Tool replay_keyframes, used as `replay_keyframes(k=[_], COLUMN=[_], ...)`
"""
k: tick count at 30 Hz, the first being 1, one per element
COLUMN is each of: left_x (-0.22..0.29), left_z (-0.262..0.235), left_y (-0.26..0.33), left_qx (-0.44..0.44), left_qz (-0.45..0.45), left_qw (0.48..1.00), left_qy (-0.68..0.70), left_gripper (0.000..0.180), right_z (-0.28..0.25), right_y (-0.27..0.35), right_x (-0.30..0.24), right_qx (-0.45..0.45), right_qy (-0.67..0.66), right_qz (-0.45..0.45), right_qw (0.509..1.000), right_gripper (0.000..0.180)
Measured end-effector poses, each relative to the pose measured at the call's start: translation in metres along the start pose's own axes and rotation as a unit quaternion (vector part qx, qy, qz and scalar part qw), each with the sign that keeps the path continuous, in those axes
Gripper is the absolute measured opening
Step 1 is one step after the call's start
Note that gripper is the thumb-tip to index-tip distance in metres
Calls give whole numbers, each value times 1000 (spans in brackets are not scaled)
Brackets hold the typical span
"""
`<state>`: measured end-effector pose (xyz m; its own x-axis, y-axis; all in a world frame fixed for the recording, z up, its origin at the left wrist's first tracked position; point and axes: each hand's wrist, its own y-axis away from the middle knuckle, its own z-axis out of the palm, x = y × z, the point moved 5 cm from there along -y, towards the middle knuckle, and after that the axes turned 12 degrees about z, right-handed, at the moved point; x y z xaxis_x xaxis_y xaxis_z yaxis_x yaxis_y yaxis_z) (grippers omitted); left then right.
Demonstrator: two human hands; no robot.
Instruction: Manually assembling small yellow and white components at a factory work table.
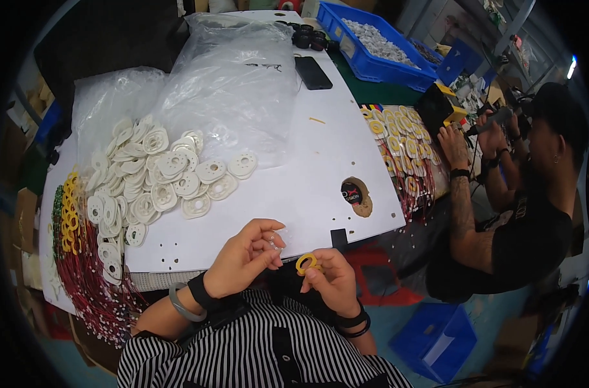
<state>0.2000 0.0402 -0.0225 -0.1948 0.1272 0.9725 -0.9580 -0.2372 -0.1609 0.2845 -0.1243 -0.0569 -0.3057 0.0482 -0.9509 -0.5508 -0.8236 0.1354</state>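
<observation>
Just off the table's front edge, my right hand (333,281) pinches a yellow ring (305,263) between thumb and fingers. My left hand (243,255) is a little to its left, fingers curled round a small clear piece (277,242) whose kind I cannot make out. The two hands are apart. Beyond my left hand lies a heap of white plastic plates (171,165) with holes, spilling from a large clear plastic bag (230,84). At the table's left edge are yellow rings (70,213) beside bundled dark red wires (91,284) with small white ends.
Rows of white and yellow assemblies (401,139) with red wires sit at the right. A phone (313,72) lies at the back, near a blue tray (372,48) of small white parts. A co-worker (514,220) handles a tool at the right. A blue bin (435,339) stands on the floor.
</observation>
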Motion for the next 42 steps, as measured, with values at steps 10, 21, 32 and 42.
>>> replay_keyframes(k=[10,21,32,42], left_x=[-18,4,-3,-10], left_z=[7,-6,3,-5], left_y=[7,5,8,14], left_qx=[-13,63,63,68], left_qz=[-45,21,-29,-53], left_qw=[996,987,993,985], left_qy=[76,-146,92,146], left_gripper=[26,17,10,15], right_z=[20,23,37,30], right_y=[-13,-6,-2,-6], right_x=[-1,-6,-3,3], right_qx=[-15,-6,-56,11], right_qy=[-43,-72,44,55], right_qz=[20,-24,3,-18], right_qw=[999,997,997,998], right_gripper=[27,24,20,32])
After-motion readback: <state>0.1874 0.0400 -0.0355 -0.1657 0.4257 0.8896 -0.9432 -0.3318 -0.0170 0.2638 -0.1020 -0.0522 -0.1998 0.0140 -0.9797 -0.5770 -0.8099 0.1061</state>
